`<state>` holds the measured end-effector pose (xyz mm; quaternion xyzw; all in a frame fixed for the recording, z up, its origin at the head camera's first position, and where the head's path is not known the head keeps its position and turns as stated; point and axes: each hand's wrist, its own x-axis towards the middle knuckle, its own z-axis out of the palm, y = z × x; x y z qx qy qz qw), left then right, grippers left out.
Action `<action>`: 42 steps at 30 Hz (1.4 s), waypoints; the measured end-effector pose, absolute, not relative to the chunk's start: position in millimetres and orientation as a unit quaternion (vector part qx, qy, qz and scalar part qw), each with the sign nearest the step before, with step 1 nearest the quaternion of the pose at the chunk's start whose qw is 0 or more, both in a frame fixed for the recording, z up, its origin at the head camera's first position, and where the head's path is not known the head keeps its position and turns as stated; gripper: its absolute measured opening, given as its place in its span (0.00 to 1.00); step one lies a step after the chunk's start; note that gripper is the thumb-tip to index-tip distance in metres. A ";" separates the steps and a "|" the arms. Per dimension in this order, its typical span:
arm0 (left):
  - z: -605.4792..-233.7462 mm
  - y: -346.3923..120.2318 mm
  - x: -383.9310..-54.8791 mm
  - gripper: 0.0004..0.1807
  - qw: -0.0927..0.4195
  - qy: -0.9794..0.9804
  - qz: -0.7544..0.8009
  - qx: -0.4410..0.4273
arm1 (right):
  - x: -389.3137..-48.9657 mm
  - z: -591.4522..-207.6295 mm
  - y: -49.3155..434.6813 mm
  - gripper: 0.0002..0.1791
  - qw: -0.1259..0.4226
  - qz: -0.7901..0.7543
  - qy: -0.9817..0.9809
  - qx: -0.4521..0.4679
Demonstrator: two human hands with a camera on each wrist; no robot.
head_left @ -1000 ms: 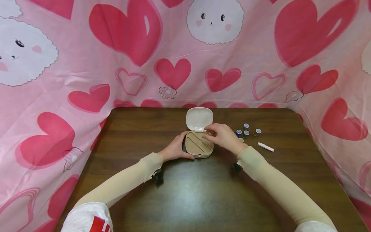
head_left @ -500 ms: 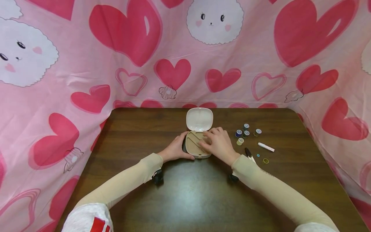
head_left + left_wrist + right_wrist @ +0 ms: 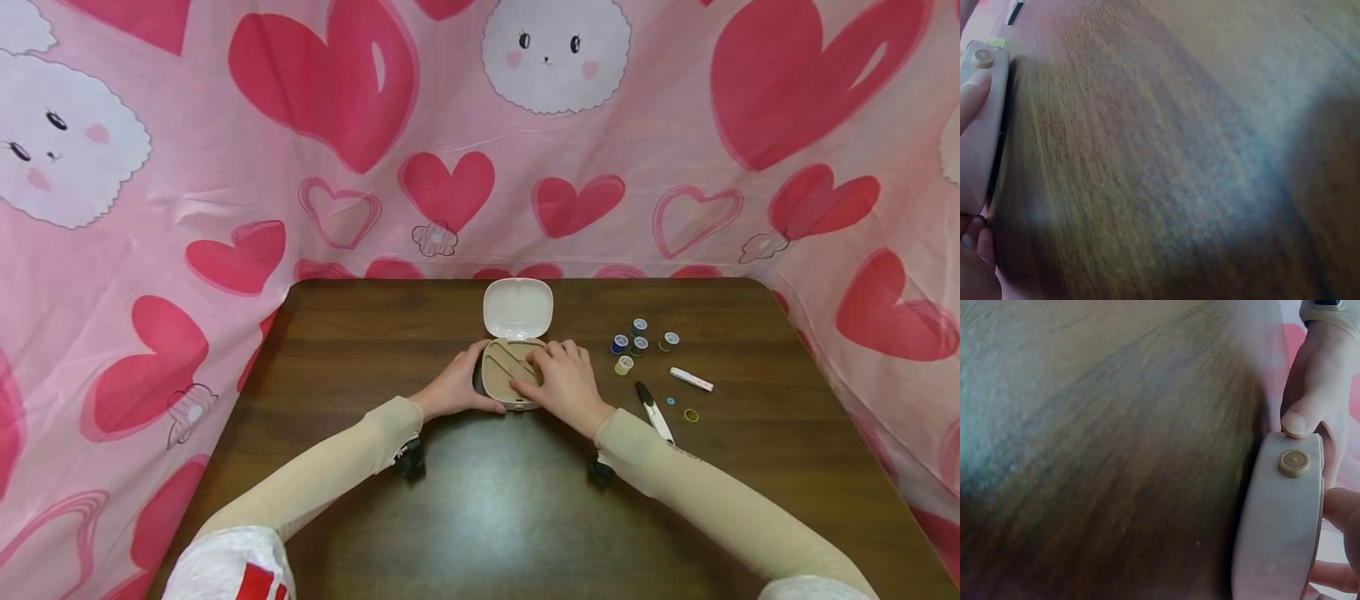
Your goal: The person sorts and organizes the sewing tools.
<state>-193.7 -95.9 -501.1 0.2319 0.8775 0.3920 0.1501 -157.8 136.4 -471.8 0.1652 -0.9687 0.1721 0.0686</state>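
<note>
An off-white sewing kit case (image 3: 517,405) stands on the table, its white lid (image 3: 517,308) raised at the back. Inside lies a beige tray (image 3: 501,377) with diagonal grooves. My left hand (image 3: 455,385) grips the case at its left side, thumb round the front corner. My right hand (image 3: 566,383) reaches over the right half, its thumb and fingers bent loosely apart on the tray and covering part of it. In the right wrist view, the round tan catch (image 3: 1294,462) on the case front shows near the left thumb.
Right of the case stand several thread spools (image 3: 624,365). Near them lie a slim black-and-white tool (image 3: 654,412), a white stick-shaped piece (image 3: 692,379), a small blue disc (image 3: 671,401) and a yellow ring (image 3: 691,415). A pink heart-print cloth (image 3: 480,100) hangs behind the table.
My right hand has moved from the back right rim near the hinge forward and down onto the tray. The black-and-white tool has come into sight. My left hand keeps its grip.
</note>
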 end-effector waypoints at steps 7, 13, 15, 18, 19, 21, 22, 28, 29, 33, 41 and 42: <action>-500.9 -95.7 -193.6 0.67 0.148 0.876 0.395 0.233 | -159.3 -474.6 135.6 0.25 0.075 0.177 -0.967 0.166; -502.5 -95.0 -193.9 0.66 0.147 0.877 0.394 0.232 | -160.9 -476.1 135.2 0.23 0.071 0.188 -0.966 0.165; -502.6 -94.7 -194.3 0.66 0.145 0.877 0.394 0.233 | -161.7 -475.9 134.9 0.22 0.074 0.187 -0.965 0.166; -502.3 -94.6 -194.3 0.67 0.144 0.879 0.391 0.233 | -162.7 -475.5 134.2 0.21 0.085 0.182 -0.964 0.174; -502.0 -94.6 -194.2 0.67 0.145 0.879 0.390 0.232 | -163.0 -475.4 134.0 0.20 0.090 0.181 -0.963 0.177; -501.6 -94.5 -193.8 0.66 0.146 0.880 0.388 0.230 | -163.2 -475.3 133.6 0.20 0.099 0.180 -0.961 0.183; -501.3 -94.4 -193.6 0.66 0.147 0.880 0.388 0.230 | -163.2 -475.2 133.5 0.20 0.102 0.180 -0.961 0.185; -499.7 -93.9 -191.8 0.66 0.145 0.879 0.393 0.229 | -163.2 -475.6 132.6 0.19 0.114 0.180 -0.959 0.186; -499.5 -93.7 -191.5 0.66 0.145 0.878 0.394 0.229 | -163.1 -475.4 132.4 0.19 0.118 0.179 -0.959 0.186; -499.9 -93.6 -191.8 0.67 0.143 0.876 0.399 0.228 | -162.6 -472.2 132.4 0.18 0.126 0.179 -0.958 0.183; -501.7 -93.6 -191.1 0.68 0.135 0.878 0.398 0.229 | -164.9 -464.4 137.2 0.18 0.129 0.186 -0.958 0.178; -501.5 -93.4 -191.0 0.68 0.134 0.878 0.398 0.229 | -165.0 -463.4 138.2 0.18 0.130 0.187 -0.957 0.177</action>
